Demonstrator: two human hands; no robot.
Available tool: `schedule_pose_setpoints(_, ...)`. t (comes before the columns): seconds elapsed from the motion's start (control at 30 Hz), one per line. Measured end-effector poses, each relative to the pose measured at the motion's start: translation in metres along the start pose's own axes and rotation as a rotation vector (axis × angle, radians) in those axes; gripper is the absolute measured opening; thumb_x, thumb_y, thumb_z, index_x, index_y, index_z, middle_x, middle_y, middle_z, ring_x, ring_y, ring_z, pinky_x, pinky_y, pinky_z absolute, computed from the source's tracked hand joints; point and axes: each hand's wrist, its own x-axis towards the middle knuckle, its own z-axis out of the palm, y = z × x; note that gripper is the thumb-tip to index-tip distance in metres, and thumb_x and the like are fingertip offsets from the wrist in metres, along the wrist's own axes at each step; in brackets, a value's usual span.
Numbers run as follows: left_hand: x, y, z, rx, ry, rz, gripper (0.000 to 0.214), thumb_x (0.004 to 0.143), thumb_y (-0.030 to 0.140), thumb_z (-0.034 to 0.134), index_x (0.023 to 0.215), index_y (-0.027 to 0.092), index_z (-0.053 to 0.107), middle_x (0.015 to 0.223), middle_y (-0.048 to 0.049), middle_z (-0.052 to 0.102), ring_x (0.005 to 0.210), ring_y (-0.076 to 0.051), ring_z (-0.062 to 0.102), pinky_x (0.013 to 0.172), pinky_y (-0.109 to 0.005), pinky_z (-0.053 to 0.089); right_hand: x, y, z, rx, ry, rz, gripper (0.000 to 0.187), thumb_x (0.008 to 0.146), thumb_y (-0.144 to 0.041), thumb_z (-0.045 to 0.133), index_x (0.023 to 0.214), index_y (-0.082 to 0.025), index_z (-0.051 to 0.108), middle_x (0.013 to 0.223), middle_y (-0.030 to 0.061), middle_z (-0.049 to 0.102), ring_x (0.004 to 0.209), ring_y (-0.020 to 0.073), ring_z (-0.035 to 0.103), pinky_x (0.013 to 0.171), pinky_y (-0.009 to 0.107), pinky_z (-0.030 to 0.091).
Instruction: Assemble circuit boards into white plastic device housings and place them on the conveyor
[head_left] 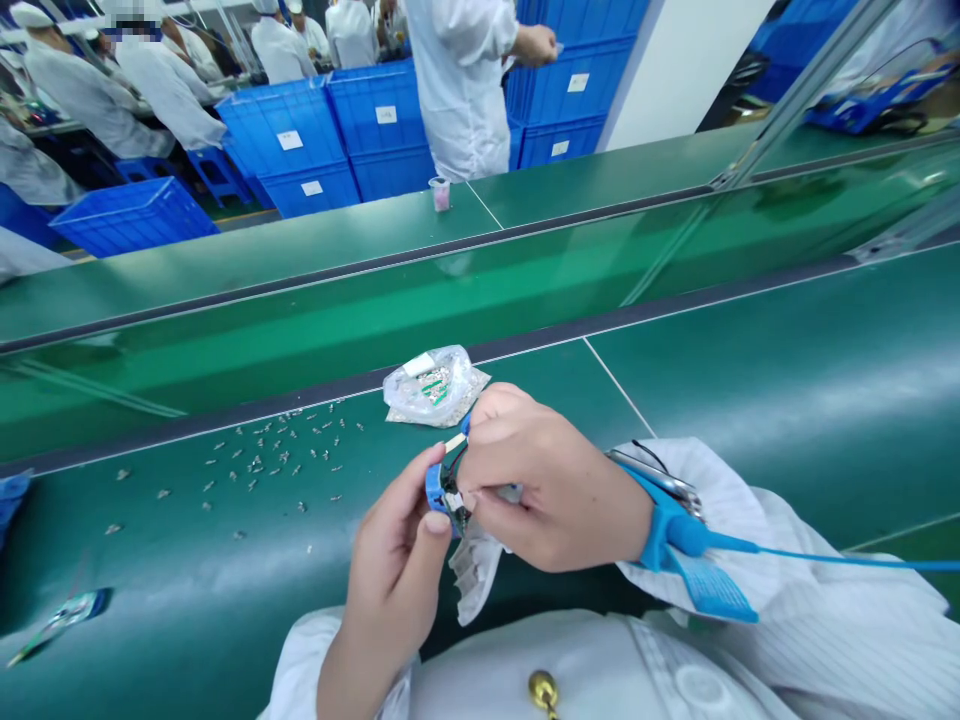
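In left hand [401, 550], clamped by thumb and fingers: blue gadget [434, 486], nearer than the bag [429, 388]. Touching right hand [551, 480] too; cannot tell its hold. Probably light, stiff-cased, fragile at the circuit board [458, 513]; grip by the blue sides.

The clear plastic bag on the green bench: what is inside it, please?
Many small, pale pieces show through the clear plastic bag. Green streaks show too; I cannot tell if they lie inside or on it. What lies under the white patch is covered.

Factory floor: white-coated workers [461, 95], stacked blue crates [381, 145]
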Motion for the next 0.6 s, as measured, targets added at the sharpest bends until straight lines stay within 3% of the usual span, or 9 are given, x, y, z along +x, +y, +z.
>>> schedule_pose_setpoints(0.43, -0.0028, 0.001, -0.0039, 0.243, 0.011, 0.159, 0.048, 0.087, 0.02, 0.055, 0.13, 0.041, 0.05, 0.122, 0.0062, 0.063, 0.105, -0.013, 0.062, 0.085, -0.013, 0.043, 0.0029, -0.0038, -0.0043, -0.087, -0.055, -0.034, 0.024, 0.074, -0.015, 0.04, 0.05, -0.015, 0.045, 0.05, 0.0018, 0.044, 0.06, 0.0136, 0.033, 0.066, 0.034, 0.029)
schedule_pose_setpoints(0.6, -0.0061, 0.0028, -0.001, 0.158, 0.029, 0.091, 0.046, 0.084, 0.018, 0.057, 0.128, 0.031, 0.055, 0.127, -0.0026, 0.06, 0.111, -0.021, 0.058, 0.092, -0.022, 0.041, 0.0027, -0.0047, -0.003, -0.022, -0.049, -0.02, 0.025, 0.073, -0.013, 0.041, 0.048, -0.015, 0.042, 0.049, 0.0011, 0.042, 0.059, 0.0125, 0.031, 0.066, 0.033, 0.03)
